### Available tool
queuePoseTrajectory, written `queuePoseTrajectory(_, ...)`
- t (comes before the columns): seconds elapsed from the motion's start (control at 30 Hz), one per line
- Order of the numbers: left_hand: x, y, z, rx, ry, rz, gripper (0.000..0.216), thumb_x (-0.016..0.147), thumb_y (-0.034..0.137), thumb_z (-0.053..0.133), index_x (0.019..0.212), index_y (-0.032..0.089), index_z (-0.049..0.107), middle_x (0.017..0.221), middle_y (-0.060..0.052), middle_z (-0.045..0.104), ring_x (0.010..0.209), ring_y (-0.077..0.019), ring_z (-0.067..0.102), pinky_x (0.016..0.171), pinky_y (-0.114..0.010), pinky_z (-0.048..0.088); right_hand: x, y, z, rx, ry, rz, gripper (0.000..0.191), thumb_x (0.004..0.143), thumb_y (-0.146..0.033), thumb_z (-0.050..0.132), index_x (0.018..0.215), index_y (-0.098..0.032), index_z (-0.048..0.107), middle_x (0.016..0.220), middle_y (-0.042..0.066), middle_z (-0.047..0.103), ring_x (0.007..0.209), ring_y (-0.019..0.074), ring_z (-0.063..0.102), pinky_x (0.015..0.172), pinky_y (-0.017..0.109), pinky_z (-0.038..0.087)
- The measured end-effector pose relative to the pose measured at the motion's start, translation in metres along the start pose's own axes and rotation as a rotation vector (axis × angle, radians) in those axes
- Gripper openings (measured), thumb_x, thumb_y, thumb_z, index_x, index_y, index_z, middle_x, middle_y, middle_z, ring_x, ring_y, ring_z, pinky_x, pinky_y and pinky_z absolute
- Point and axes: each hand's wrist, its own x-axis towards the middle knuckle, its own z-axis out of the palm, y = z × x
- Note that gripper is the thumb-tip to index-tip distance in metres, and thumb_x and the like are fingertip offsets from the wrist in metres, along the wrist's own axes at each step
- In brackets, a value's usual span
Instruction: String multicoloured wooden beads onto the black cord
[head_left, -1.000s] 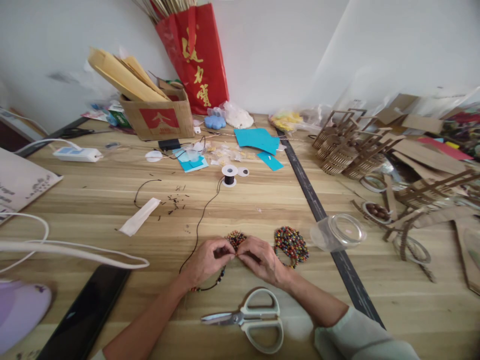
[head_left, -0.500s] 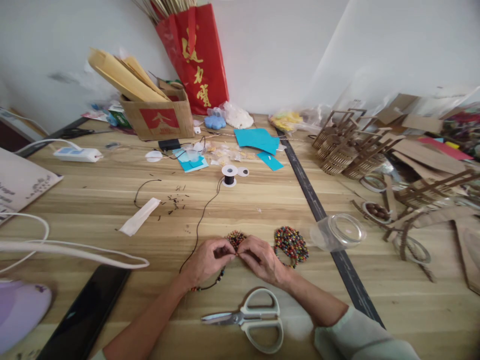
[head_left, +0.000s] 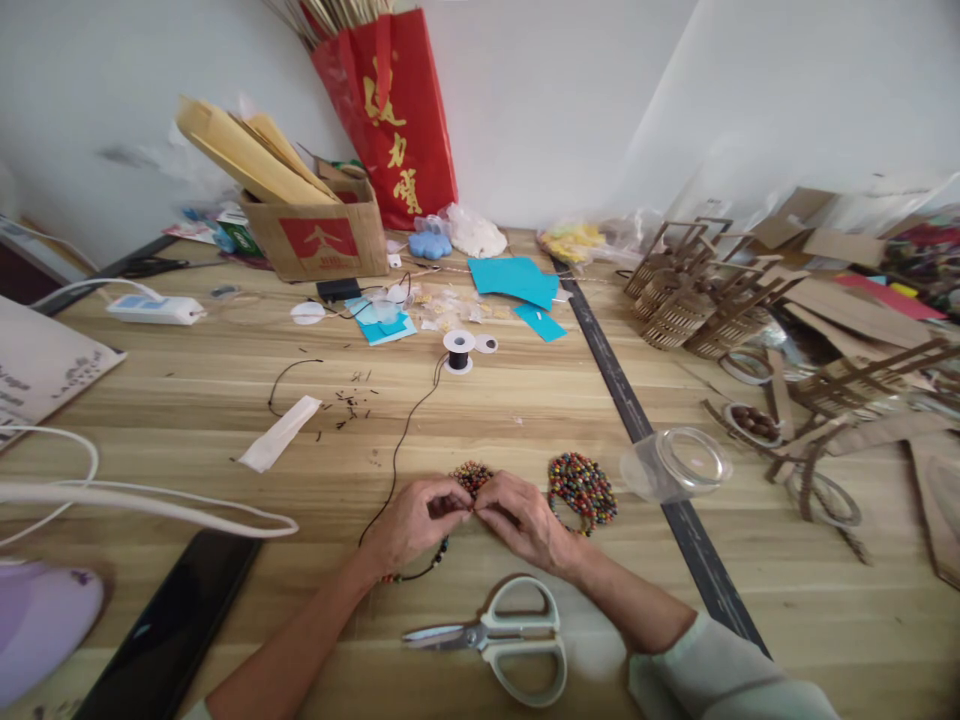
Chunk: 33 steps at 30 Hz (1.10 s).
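Observation:
My left hand (head_left: 412,522) and my right hand (head_left: 523,518) meet fingertip to fingertip low in the middle of the wooden table (head_left: 187,400), both pinched shut. Between them runs a thin black cord (head_left: 405,432) that leads back to a small spool (head_left: 458,351). A short beaded stretch of the cord (head_left: 427,570) hangs below my left hand. A small heap of coloured beads (head_left: 471,475) lies just behind my fingertips. A larger heap of beads (head_left: 583,489) lies to the right of my right hand.
Scissors (head_left: 499,637) lie just in front of my hands. A clear plastic cup (head_left: 675,464) lies on its side to the right. A phone (head_left: 169,630) and white cables (head_left: 150,502) are at left. A cardboard box (head_left: 315,235), red bag (head_left: 390,110) and wooden lattice pieces (head_left: 690,290) stand behind.

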Motion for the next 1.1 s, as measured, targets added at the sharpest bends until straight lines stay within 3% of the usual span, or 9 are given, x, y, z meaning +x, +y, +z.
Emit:
queuePoseTrajectory(0.63, -0.0008, 0.0025, -0.0007, 0.004, -0.011, -0.022, 0.009, 0.079, 0.023, 0.064, 0.077, 0.015, 0.069, 0.07, 0.0, 0.062, 0.066, -0.0138, 0.054, 0.063, -0.023, 0.041, -0.0007, 0.0012, 0.0005, -0.013, 0.005, -0.011, 0.011, 0.099, -0.022, 0.049, 0.094, -0.018, 0.059, 0.083, 0.007, 0.064, 0.08, 0.0181, 0.058, 0.073, 0.03, 0.05)
queuePoseTrajectory(1.1, -0.0019, 0.0038, -0.0034, 0.026, -0.019, 0.013, 0.016, 0.085, 0.026, 0.059, 0.082, 0.016, 0.071, 0.081, -0.002, 0.07, 0.077, -0.0166, 0.061, 0.073, -0.025, 0.043, -0.0022, 0.0025, 0.0, -0.027, -0.009, -0.04, 0.01, 0.099, -0.021, 0.049, 0.097, -0.018, 0.059, 0.088, 0.008, 0.064, 0.084, 0.0192, 0.057, 0.075, 0.031, 0.05)
